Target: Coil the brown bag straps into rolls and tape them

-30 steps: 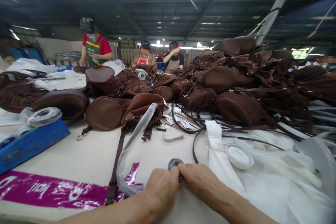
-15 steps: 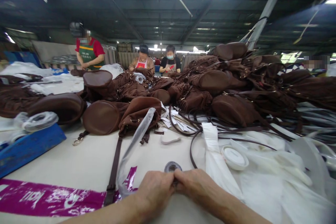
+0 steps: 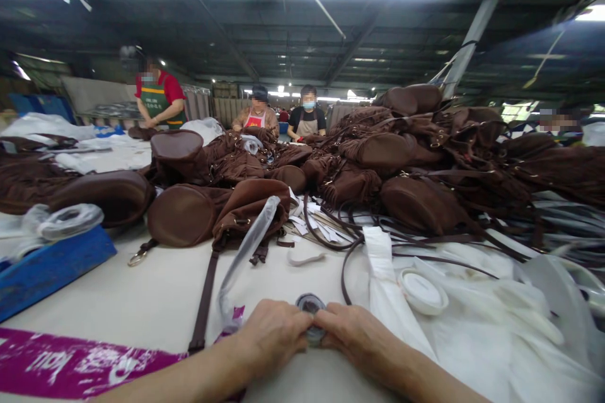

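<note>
Between my two hands, near the front of the white table, is a small round coil with a dark middle and a greyish, clear-plastic look. My left hand grips its left side, fingers curled and thumb side inward. From the other side my right hand pinches it, fingers bent. The undersides of both hands are hidden. A long strip of clear plastic lies to the left of the coil, beside a dark brown strap from a brown bag.
Brown fringed bags are heaped across the back. Plastic-wrapped coils sit on a blue box at left, above purple printed tape. White sheeting and a white round roll lie at right. Several co-workers stand beyond.
My hands have shifted slightly apart, and more of the coil shows between them. Across the table, a co-worker in black has lowered their hands.
</note>
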`<control>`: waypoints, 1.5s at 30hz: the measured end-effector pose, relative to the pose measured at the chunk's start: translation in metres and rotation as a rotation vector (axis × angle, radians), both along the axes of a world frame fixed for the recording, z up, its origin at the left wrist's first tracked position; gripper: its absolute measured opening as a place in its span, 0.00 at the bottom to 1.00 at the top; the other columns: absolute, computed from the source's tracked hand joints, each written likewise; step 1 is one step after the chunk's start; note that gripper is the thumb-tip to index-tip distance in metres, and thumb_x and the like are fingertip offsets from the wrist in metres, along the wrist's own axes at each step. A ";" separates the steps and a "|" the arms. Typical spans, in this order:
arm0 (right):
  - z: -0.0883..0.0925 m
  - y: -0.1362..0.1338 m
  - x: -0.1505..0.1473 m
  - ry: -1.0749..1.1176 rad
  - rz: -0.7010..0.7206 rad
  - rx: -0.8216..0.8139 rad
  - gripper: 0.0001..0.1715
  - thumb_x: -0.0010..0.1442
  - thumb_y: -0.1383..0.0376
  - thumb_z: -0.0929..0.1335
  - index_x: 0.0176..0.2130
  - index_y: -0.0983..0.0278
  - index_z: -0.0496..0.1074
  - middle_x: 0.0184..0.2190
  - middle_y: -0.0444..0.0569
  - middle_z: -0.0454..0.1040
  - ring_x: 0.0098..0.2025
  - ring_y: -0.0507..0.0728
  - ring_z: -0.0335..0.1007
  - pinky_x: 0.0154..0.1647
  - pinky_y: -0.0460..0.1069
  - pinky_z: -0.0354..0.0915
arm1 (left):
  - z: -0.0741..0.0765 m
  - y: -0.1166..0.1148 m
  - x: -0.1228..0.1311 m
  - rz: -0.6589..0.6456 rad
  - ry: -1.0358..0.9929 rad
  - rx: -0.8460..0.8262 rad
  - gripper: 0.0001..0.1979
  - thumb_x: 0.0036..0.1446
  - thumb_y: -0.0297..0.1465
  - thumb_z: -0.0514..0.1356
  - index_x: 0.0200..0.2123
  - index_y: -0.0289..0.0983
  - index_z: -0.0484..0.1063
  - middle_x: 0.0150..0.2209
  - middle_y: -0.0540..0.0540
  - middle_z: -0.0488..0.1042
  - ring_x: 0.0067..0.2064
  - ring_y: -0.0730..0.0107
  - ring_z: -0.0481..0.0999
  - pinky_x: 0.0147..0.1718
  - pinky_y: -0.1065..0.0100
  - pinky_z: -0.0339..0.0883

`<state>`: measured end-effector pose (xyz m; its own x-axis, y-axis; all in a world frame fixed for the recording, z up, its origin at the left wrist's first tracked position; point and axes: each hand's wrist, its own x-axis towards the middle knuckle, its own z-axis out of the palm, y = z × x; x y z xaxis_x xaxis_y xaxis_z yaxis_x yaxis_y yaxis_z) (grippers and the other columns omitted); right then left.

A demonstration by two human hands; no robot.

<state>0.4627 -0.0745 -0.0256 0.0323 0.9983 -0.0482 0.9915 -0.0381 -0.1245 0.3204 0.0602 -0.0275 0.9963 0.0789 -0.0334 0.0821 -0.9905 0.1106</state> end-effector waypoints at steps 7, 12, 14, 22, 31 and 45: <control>-0.007 0.012 0.001 -0.118 -0.116 -0.015 0.03 0.59 0.65 0.69 0.36 0.63 0.69 0.29 0.47 0.77 0.28 0.57 0.74 0.22 0.47 0.49 | -0.004 -0.002 0.005 0.081 0.002 -0.010 0.06 0.63 0.27 0.53 0.39 0.37 0.69 0.38 0.43 0.76 0.41 0.59 0.76 0.40 0.63 0.69; -0.004 0.012 0.005 -0.025 -0.035 0.013 0.04 0.62 0.64 0.67 0.35 0.62 0.69 0.31 0.46 0.78 0.30 0.56 0.75 0.24 0.47 0.51 | -0.002 0.002 0.006 0.066 0.029 -0.041 0.06 0.62 0.32 0.56 0.41 0.39 0.68 0.39 0.45 0.77 0.40 0.57 0.77 0.39 0.61 0.70; -0.001 0.012 0.012 -0.058 0.033 0.019 0.02 0.62 0.66 0.67 0.36 0.62 0.70 0.33 0.47 0.78 0.31 0.55 0.75 0.25 0.46 0.52 | 0.003 0.013 0.007 -0.010 0.023 -0.008 0.06 0.61 0.34 0.57 0.41 0.40 0.69 0.38 0.46 0.77 0.39 0.58 0.77 0.38 0.62 0.70; -0.004 0.017 0.000 -0.151 -0.143 -0.033 0.07 0.60 0.61 0.68 0.34 0.62 0.71 0.28 0.48 0.80 0.27 0.58 0.77 0.21 0.48 0.46 | -0.001 -0.003 0.010 0.088 0.006 -0.065 0.06 0.59 0.26 0.54 0.40 0.37 0.68 0.39 0.43 0.77 0.41 0.59 0.77 0.41 0.64 0.69; -0.002 0.020 0.016 -0.228 -0.045 0.025 0.06 0.63 0.65 0.66 0.34 0.63 0.71 0.27 0.49 0.79 0.26 0.59 0.77 0.20 0.48 0.47 | 0.005 0.009 0.021 0.063 0.022 0.004 0.05 0.61 0.29 0.54 0.39 0.38 0.69 0.37 0.44 0.77 0.40 0.59 0.77 0.39 0.64 0.69; -0.001 0.011 0.026 -0.236 0.179 0.072 0.04 0.64 0.65 0.65 0.35 0.63 0.68 0.29 0.45 0.78 0.27 0.55 0.76 0.20 0.48 0.48 | 0.009 0.018 0.021 -0.037 0.023 0.033 0.06 0.61 0.30 0.54 0.42 0.38 0.68 0.36 0.44 0.78 0.38 0.57 0.78 0.36 0.65 0.69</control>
